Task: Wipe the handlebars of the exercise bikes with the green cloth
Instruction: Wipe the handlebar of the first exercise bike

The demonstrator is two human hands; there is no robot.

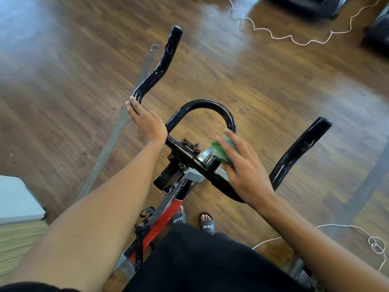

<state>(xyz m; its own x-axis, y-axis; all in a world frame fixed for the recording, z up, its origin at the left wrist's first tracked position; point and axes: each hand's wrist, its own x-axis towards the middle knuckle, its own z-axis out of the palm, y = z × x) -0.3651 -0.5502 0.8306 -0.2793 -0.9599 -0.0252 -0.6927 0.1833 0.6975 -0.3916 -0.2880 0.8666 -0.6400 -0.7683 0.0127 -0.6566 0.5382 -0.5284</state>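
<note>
The exercise bike's black handlebar fills the middle of the head view, with a centre loop, a left horn reaching up and a right horn. My left hand grips the bar at the base of the left horn, fingers wrapped round it. My right hand holds the green cloth against the bar just right of the centre clamp, where the loop meets the crossbar. Most of the cloth is hidden under my fingers.
The bike's red and grey frame runs down toward my sandalled feet. A white rope snakes over the wooden floor at top right, another rope at lower right. Dark equipment stands at the top edge. A grey mat corner lies left.
</note>
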